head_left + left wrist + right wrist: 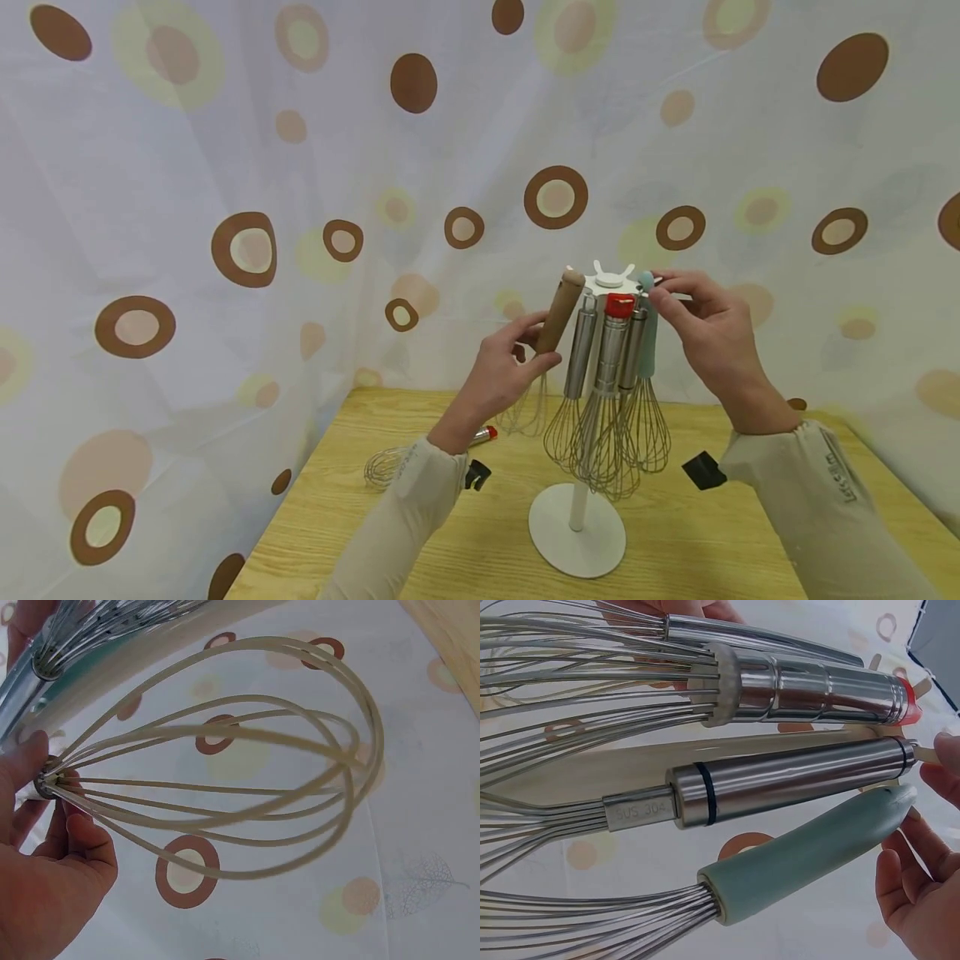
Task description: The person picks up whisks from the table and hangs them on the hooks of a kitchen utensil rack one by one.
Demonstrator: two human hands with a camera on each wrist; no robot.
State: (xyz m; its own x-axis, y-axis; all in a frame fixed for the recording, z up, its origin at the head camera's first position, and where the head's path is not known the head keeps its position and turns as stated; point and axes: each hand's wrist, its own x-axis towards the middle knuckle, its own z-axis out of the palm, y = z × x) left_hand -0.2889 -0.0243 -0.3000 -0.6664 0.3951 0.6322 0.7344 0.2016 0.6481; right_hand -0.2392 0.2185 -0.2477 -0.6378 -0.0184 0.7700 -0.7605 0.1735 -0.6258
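A white whisk stand [577,533] has a round base, a post and a hooked top. My left hand [504,367] holds a whisk with a brown wood-coloured handle [561,312] beside the stand's left; its pale wire loops [247,742] fill the left wrist view, the fingers gripping near the collar. My right hand [708,333] pinches a white hook [927,754] at the stand's top right. Close to those fingers hang a teal-handled whisk [802,859] and a steel whisk [795,780]. A red-tipped steel whisk [611,350] and a slim steel whisk [580,350] also hang there.
Another red-tipped whisk [386,467] lies on the wooden table [315,517], partly behind the left forearm. A dotted curtain [465,125] stands behind and to the left. Black straps [703,471] show near both wrists.
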